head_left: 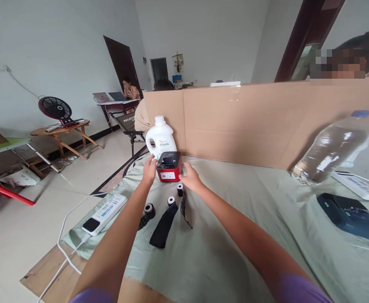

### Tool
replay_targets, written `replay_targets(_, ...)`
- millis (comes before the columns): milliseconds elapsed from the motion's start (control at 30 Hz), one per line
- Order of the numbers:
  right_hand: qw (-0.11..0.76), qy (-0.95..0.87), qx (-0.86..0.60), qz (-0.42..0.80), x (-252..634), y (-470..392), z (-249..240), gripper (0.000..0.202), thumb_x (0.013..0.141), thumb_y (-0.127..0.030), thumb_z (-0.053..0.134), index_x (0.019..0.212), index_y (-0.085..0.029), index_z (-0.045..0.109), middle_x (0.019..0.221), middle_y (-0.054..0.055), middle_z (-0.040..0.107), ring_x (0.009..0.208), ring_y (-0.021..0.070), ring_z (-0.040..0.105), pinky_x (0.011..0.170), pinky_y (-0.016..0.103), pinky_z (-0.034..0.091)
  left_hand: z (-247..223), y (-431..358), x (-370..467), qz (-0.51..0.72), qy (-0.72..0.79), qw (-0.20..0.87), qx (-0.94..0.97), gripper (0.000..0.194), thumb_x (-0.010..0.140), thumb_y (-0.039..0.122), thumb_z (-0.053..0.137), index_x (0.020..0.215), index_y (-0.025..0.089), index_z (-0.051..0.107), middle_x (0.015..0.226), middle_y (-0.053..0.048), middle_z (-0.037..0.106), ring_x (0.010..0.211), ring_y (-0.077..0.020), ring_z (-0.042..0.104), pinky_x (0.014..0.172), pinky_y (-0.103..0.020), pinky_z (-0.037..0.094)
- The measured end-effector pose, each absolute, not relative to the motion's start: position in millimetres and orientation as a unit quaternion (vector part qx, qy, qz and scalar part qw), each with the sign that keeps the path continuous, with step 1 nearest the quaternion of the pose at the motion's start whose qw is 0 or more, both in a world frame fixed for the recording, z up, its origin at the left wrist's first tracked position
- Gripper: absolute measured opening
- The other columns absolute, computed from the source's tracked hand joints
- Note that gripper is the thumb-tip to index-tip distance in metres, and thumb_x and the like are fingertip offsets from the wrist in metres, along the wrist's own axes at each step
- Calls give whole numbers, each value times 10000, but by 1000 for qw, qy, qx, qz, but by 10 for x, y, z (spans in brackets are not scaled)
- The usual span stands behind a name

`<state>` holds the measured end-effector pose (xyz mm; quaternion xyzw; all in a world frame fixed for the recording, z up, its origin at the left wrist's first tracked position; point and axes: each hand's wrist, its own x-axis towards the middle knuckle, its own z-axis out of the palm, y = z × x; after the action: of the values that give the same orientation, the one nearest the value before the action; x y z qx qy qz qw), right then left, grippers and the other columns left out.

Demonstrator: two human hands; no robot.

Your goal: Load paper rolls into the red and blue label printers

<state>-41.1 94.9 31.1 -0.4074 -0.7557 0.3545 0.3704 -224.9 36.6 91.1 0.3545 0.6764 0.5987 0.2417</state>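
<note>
A red and black box-shaped device point(169, 167) with a white label on its front stands on the pale green cloth point(235, 202). At its left side is my left hand point(149, 168), and my right hand point(191, 176) is at its right side, so the device sits between both. Nearer to me lie three small rolls with black strips: one on the left point(148, 209), a middle one with a wide strip point(164, 225), and one on the right point(180, 190). Right behind the device is a white jug point(161, 136).
Cardboard point(241, 122) stands upright behind the cloth. On the left lies a white power bank point(105, 213) with a cable. At the right are a large plastic bottle point(332, 147), a dark blue device point(350, 216) and a white power strip point(361, 185). People are beyond the cardboard.
</note>
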Motion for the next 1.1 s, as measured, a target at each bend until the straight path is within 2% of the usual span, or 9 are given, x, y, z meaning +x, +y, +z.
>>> replay_targets(167, 388, -748, -432, 322, 1129, 508, 122, 406, 776, -264, 590, 1181, -260, 606, 1289, 88, 658, 1108, 281, 650, 914, 463, 523, 892, -157, -1143, 672, 565, 71, 474, 307, 959, 340, 414, 1091, 192, 649, 1125, -77, 687, 1055, -209, 621, 955, -320, 482)
replay_targets(233, 387, -733, -483, 282, 1882, 339, 49, 336, 773, -295, 563, 1094, -244, 650, 1171, 93, 703, 1034, 282, 668, 861, 450, 534, 669, -444, -534, 545, 542, 142, 624, 298, 973, 341, 426, 1059, 221, 685, 1059, -60, 719, 994, -208, 653, 933, -341, 509)
replay_targets(300, 387, -718, -529, 234, 2600, 192, 46, 294, 788, -331, 540, 1034, -240, 675, 1059, 93, 717, 963, 277, 671, 824, 436, 536, 406, -737, 2, 348, 494, 189, 774, 344, 977, 375, 472, 1230, 265, 677, 1209, -65, 719, 1111, -231, 654, 1015, -394, 493)
replay_targets(400, 371, -694, -604, 128, 3525, 51, 168, 297, 796, -352, 520, 1008, -235, 693, 1037, 111, 706, 1004, 308, 643, 852, 459, 523, 101, -1078, 485, 134, 423, 171, 880, 551, 998, 497, 453, 1526, 340, 437, 1612, -39, 415, 1484, -284, 384, 1228, -528, 275)
replay_targets(467, 328, -659, -675, 49, 4011, 30, 285, 352, 799, -360, 535, 1087, -221, 683, 1143, 134, 688, 1127, 357, 593, 947, 517, 478, 7, -1194, 599, 63, 402, 154, 900, 611, 1021, 531, 377, 1598, 357, 280, 1686, -13, 234, 1561, -284, 221, 1265, -566, 162)
replay_targets(567, 248, -559, -791, 2, 4495, 102, 412, 599, 792, -503, 629, 1273, -147, 595, 1310, 226, 607, 1257, 450, 502, 1006, 584, 422, -14, -1244, 617, 22, 401, 139, 905, 624, 1032, 544, 317, 1616, 355, 208, 1699, -4, 160, 1580, -284, 144, 1272, -576, 123)
replay_targets(700, 197, -477, -855, 56, 4698, 248, 420, 1004, 705, -667, 723, 1457, -89, 394, 1363, 301, 553, 1282, 482, 501, 982, 579, 449, -2, -1259, 607, 21, 407, 135, 903, 617, 1034, 544, 311, 1613, 348, 225, 1696, -4, 171, 1581, -276, 142, 1276, -560, 130)
replay_targets(867, 196, -499, -840, 81, 4550, 220, 359, 1289, 673, -602, 788, 1600, -89, 53, 1355, 319, 548, 1262, 484, 537, 973, 547, 469, -30, -1284, 618, 30, 405, 139, 903, 617, 1035, 547, 304, 1610, 331, 246, 1693, -3, 188, 1579, -281, 150, 1275, -571, 131)
replay_targets(1100, 325, -557, -762, 64, 3397, -85, 452, 1314, 610, -591, 803, 1624, -154, 91, 1266, 233, 577, 1226, 458, 547, 984, 560, 463, -73, -1294, 600, 73, 401, 152, 900, 613, 1036, 555, 287, 1604, 324, 273, 1695, -1, 193, 1578, -284, 152, 1276, -568, 107)
